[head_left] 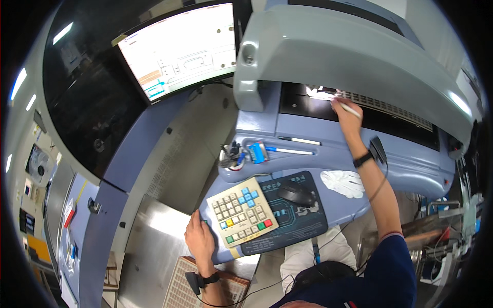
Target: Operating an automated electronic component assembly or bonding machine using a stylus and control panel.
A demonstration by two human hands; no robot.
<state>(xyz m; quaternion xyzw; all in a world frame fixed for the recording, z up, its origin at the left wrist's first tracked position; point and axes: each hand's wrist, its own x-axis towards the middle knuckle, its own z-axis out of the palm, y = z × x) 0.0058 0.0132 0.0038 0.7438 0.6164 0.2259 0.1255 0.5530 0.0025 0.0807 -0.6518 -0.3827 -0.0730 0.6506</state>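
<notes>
My right hand (pixel 349 120) reaches under the grey machine hood, its fingers closed round a white pen (pixel 351 110). Its fingertips are at the black machine bed (pixel 313 109), beside a brightly lit spot and a perforated strip (pixel 395 108). Lying on the left edge of the lilac desk is my left hand (pixel 199 237), fingers extended and holding nothing visible. Right of it sits a beige keypad (pixel 237 209) with coloured keys, partly over a dark mouse mat (pixel 313 226). A black mouse (pixel 296 193) rests on the mat.
The hood (pixel 334 56) arches over the bed. A white glove (pixel 343 183) lies on the desk's right; two pens, a blue box (pixel 258 152) and a pen cup (pixel 232 156) sit behind the keypad. A lit monitor (pixel 179 51) stands at upper left, stacked brown panels (pixel 179 285) below.
</notes>
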